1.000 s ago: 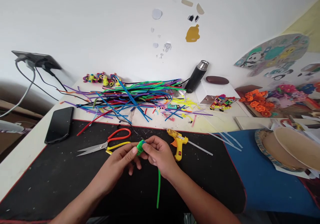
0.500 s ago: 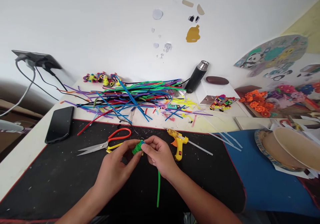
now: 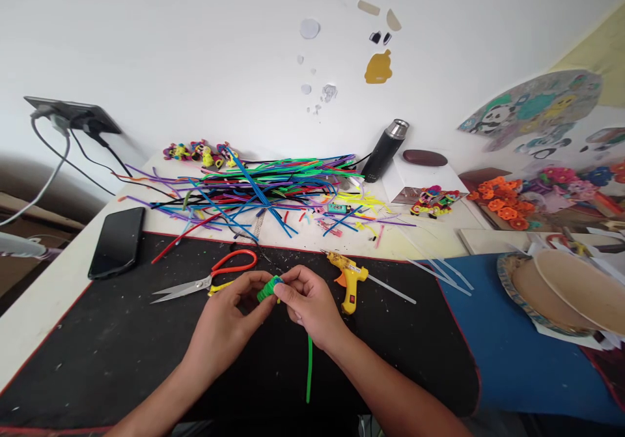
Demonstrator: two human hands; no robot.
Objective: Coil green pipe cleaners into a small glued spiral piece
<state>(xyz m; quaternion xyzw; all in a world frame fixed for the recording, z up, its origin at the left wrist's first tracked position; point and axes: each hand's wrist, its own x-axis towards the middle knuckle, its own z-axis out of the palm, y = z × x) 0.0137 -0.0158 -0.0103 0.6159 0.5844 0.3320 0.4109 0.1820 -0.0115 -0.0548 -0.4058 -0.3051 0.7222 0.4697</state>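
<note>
Left hand (image 3: 225,323): in the lower centre of the frame, fingertips pinched on the left side of a small green coil (image 3: 267,290) of pipe cleaner.
Right hand (image 3: 308,305): just right of the left hand, thumb and fingers gripping the right side of the same coil; a bit of blue shows at the coil's top.
Coil position: held between both hands, above the black mat (image 3: 122,352), not resting on it.
Loose tail (image 3: 309,370): a green strand hangs from under the right hand toward the lower edge of the frame.
Risk, unwinding: the coil appears springy; if either pinch slackens, the turns are likely to loosen.
Risk, snagging: the hanging tail could catch on the mat edge or a wrist and pull the coil askew.
Scissors (image 3: 201,283): lying on the mat just left of the hands, blades pointing left; a sideways move of the left hand could strike them.
Glue gun (image 3: 347,277): on the mat just right of the right hand, nozzle toward the upper left. Whether it is hot cannot be told; contact could burn.
Pipe cleaner pile (image 3: 263,186): on the counter (image 3: 43,294) beyond the mat, centre frame, well apart.
Phone (image 3: 117,241): left of the mat, well apart.
</note>
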